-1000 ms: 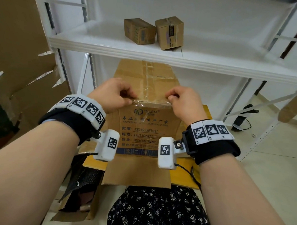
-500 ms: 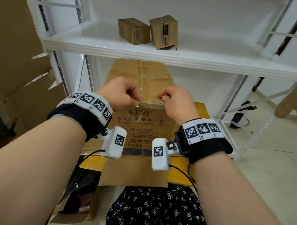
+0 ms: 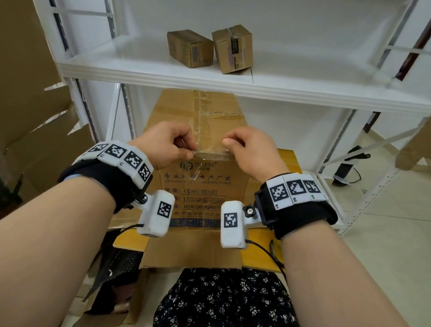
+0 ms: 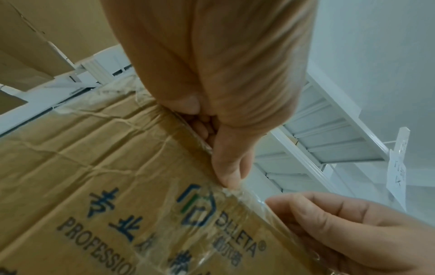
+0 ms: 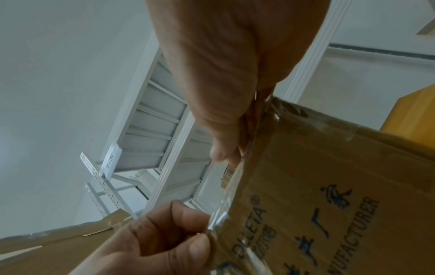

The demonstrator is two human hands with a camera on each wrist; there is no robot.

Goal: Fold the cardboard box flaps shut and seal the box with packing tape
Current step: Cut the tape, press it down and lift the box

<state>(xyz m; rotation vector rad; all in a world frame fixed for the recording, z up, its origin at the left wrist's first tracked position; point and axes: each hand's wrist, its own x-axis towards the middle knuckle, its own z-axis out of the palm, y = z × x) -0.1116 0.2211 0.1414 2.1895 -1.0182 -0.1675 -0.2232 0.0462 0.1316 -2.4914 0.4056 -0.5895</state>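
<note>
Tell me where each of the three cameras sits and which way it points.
Head: on the head, looking forward and down at the box, tape strip and shelf; both forearms and both hands show.
Left wrist: looks along the left hand to the box's top edge.
Right wrist: looks along the right hand to that edge.
Shared: both wrist views show the opposite hand and the box's printed face.

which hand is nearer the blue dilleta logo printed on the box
Left. The left hand pinches the clear tape at the box edge directly above the logo; the right hand pinches the tape's other end, farther along the edge.
</note>
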